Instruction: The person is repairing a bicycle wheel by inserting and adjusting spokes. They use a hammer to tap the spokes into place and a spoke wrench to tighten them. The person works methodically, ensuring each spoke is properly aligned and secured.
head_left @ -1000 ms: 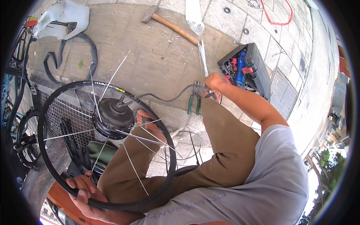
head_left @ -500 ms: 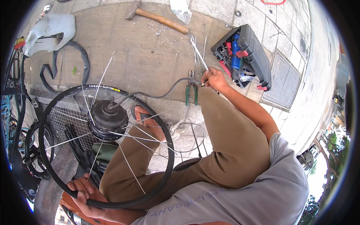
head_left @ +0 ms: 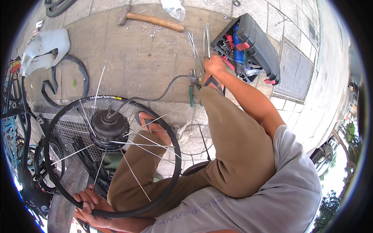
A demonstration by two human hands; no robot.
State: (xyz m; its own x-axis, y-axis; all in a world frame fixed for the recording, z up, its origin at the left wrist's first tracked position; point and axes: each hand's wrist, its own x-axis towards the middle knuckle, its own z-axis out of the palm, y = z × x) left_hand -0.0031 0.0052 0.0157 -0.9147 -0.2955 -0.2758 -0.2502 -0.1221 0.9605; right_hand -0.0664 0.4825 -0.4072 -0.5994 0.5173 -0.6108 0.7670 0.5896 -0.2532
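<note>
The bicycle wheel is at eight o'clock, and the left hand curls round its rim. At one o'clock, the right hand is by loose spokes, but I can't tell if it holds them. A left-hand slip could make the wheel tip.

it's 1 left hand and 1 right hand, 2 all told! 1 held wheel rim, 1 hub, 1 cable, all singles so far! loose spokes, at least 4, the exact figure hard to make out. 1 hammer, 1 pair of pliers, 1 toolbox, and 1 plastic bag! 1 white container, 1 ground hatch, 1 fallen leaf, and here's a pair, 2 feet!
</note>
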